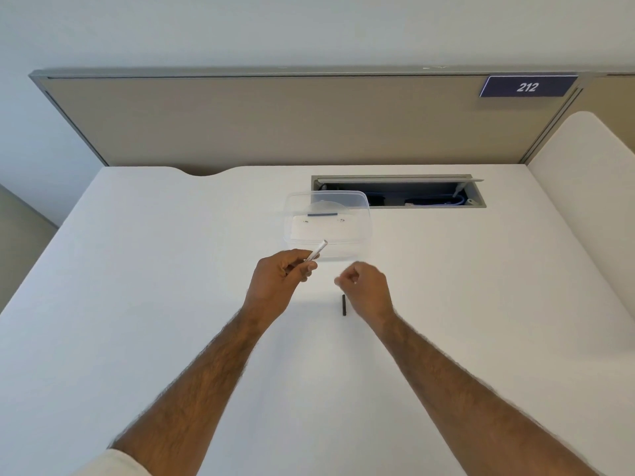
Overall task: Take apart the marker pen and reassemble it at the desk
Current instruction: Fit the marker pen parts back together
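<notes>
My left hand [280, 281] grips the white marker barrel [318, 250], which points up and to the right toward the clear box. My right hand [364, 286] hovers to its right with fingers curled in; whether something small is pinched in them I cannot tell. A short black marker part [344, 305] lies on the white desk [171, 269] just below and between my hands. Inside the clear plastic box [364, 218] lies a thin dark blue stick [322, 214] with two tiny pieces beside it.
An open cable hatch [477, 197] is cut into the desk behind the box. A beige partition [275, 121] with a "212" sign [527, 86] closes off the back. A white rounded panel [591, 173] stands at the right.
</notes>
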### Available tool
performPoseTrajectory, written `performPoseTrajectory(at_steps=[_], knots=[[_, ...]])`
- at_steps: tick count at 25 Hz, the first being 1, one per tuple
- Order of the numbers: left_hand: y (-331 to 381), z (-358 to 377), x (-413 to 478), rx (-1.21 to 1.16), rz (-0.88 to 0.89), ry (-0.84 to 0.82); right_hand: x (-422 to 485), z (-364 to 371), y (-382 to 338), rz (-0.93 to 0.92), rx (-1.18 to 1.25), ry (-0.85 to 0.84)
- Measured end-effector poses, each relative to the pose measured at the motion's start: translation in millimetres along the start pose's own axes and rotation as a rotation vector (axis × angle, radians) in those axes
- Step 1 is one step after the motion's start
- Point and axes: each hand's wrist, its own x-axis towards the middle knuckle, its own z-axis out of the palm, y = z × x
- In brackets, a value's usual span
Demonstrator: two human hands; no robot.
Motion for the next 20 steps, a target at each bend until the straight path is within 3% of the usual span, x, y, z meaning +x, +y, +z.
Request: performPoseTrajectory(at_steps=[3,7,13,20], knots=[[4.8,0.7,0.4,-0.062,-0.047,0.052,-6.7,11.2,23.1,0.04,-0.496,-0.106],[11.3,-2.5,2.3,-0.078,-0.081,0.039,-10.1,21.2,35.4,0.059,-0.663,-0.128],[13.4,-7.9,6.1,-0.152,-0.061,0.018,-8.0,19.5,36.0,0.085,-0.629,-0.133],[14.9,-6.2,1.8,-0.124,-0.096,0.023,-3.7,4.9,30.7,0.03,-0.14,-0.029]])
